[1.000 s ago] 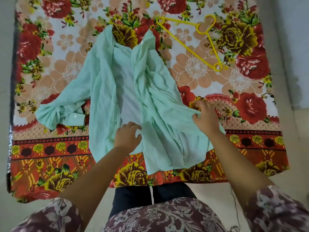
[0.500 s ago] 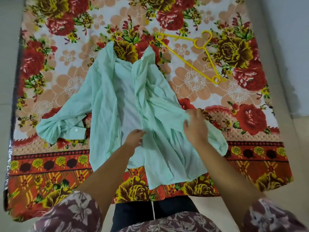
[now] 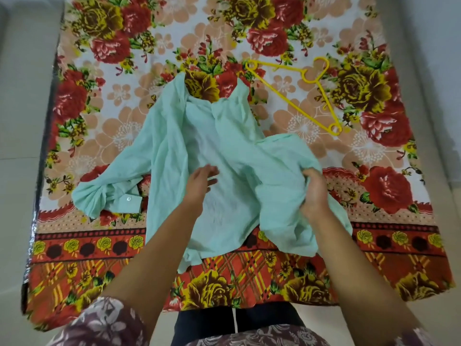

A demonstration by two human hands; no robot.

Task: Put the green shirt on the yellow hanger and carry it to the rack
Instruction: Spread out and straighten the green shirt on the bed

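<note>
On the right half of the green shirt (image 3: 174,146), my view shows the right hand (image 3: 315,193) with its fingers (image 3: 309,174) curled into the cloth, clenched on a bunched fold of the right front panel and holding it a little off the surface. The left hand (image 3: 199,183) is over the middle of the shirt, its fingers (image 3: 212,171) stretched out and released, gripping nothing. They are slightly blurred, and I cannot tell whether they rest on the fabric or sit just above it.

The shirt lies open on the floral sheet (image 3: 99,121), collar at the far end and hem at the near edge, close to the person. Its left sleeve (image 3: 104,193) trails out to the left, crumpled, with a buttoned cuff (image 3: 128,199) turned up.

The yellow hanger (image 3: 290,97) lies flat on the sheet to the far right of the shirt, near the collar, with no hand on it. Its hook points to the right.

Pale floor (image 3: 22,108) runs along the left side of the sheet. At the near edge I see the person's patterned sleeves (image 3: 104,320).
</note>
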